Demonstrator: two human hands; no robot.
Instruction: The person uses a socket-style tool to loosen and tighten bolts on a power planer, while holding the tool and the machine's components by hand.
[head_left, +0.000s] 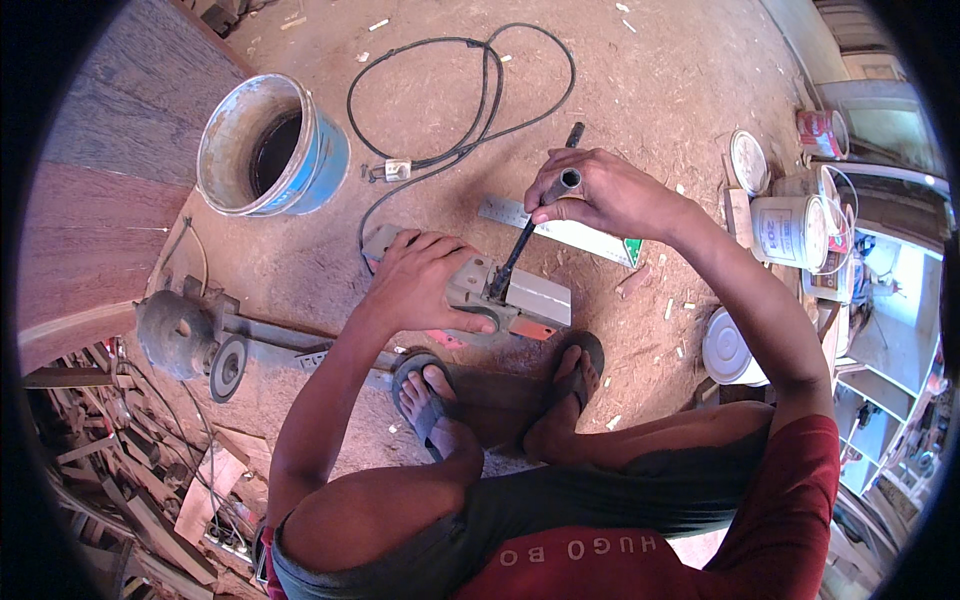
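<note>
An electric planer with a grey-metal underside lies on the floor between my feet. My left hand rests over its left part, fingers curled onto it. My right hand grips a dark tubular wrench whose lower end meets the middle of the planer; an open tube end shows at my fingers. A metal try square with a green tip lies just beyond the tool, partly behind my hand and the wrench. A black cord runs from the planer to a white plug.
A blue bucket with dark contents is at the upper left, beside a wooden panel. A grinding wheel assembly lies lower left, near wood offcuts. Pails, lids and white shelving line the right.
</note>
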